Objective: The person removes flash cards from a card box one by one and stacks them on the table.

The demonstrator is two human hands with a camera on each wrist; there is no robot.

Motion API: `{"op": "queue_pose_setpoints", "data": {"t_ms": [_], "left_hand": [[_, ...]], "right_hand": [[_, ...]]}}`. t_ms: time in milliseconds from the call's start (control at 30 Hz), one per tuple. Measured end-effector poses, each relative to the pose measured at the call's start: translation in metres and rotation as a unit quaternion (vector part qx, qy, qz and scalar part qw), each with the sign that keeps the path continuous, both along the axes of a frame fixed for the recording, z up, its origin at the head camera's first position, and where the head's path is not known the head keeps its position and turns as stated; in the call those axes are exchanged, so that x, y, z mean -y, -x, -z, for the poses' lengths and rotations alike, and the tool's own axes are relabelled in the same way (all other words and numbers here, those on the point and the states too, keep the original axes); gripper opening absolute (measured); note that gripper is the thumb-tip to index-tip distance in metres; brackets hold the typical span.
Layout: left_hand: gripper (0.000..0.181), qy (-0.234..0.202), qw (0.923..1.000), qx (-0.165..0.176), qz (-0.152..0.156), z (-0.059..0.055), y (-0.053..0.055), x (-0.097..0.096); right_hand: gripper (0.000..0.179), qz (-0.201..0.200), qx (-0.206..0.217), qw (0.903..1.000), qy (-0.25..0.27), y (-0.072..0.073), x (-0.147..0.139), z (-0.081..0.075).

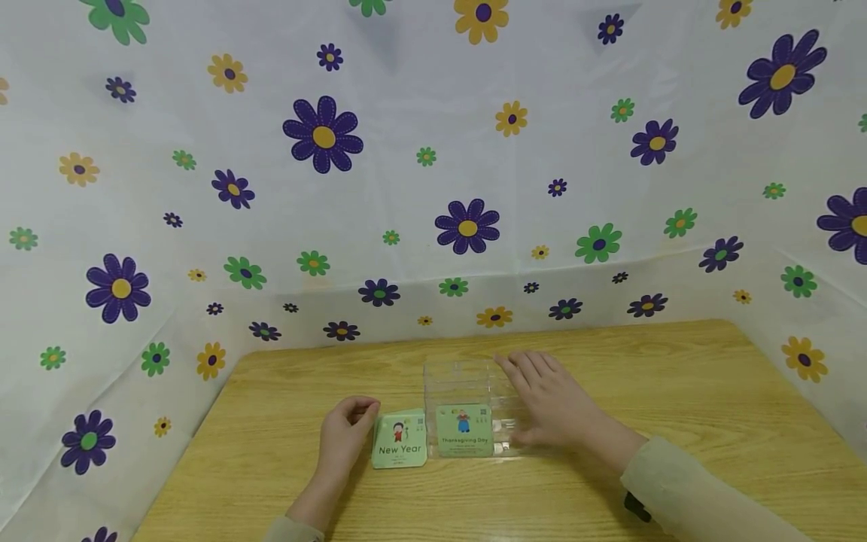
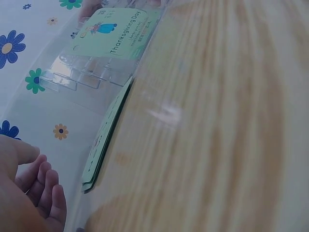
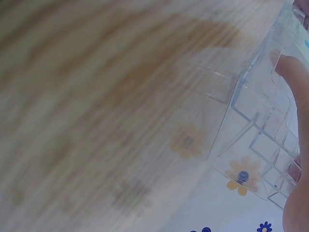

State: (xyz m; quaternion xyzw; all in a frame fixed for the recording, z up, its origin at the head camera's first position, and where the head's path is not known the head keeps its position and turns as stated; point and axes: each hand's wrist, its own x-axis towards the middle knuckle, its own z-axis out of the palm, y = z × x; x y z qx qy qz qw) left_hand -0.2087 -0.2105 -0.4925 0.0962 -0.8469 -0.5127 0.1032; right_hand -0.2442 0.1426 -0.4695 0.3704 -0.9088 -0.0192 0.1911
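A clear plastic tiered card holder (image 1: 457, 376) stands on the table, its stepped dividers (image 3: 265, 130) showing in the right wrist view. A green "Thanksgiving Day" card (image 1: 464, 440) sits in its front section. To the left, a small stack of green cards topped by "New Year" (image 1: 400, 444) lies flat on the wood. My left hand (image 1: 347, 433) is beside this stack, fingers loosely bent near its upper left corner and holding nothing. My right hand (image 1: 552, 399) spans the holder's right side, thumb (image 3: 289, 72) at the front and fingers toward the back.
The wooden table (image 1: 325, 369) reaches back to a white curtain (image 1: 406, 196) with purple, green and yellow flowers, which also hangs along both sides. A black band (image 1: 637, 506) shows under the right sleeve (image 1: 684, 482).
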Motion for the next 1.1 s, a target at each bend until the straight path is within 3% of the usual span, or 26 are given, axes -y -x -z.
{"op": "queue_pose_setpoints", "data": {"t_ms": [333,600,1100], "left_hand": [[0.017,-0.007,1.0,-0.005,-0.002,0.001,0.001,-0.001],[0.013,-0.009,0.9995,-0.031,0.003,0.0,0.002,-0.006],[0.013,-0.039,0.9985,-0.032,0.021,-0.003,-0.001,-0.014]], "right_hand": [[0.127,-0.002,-0.009,0.9999,-0.003,0.0,0.0,0.001],[0.127,0.001,-0.015,0.9999,-0.005,0.001,0.0,0.002],[0.127,-0.001,-0.016,0.9999,-0.005,0.001,-0.001,0.002]]}}
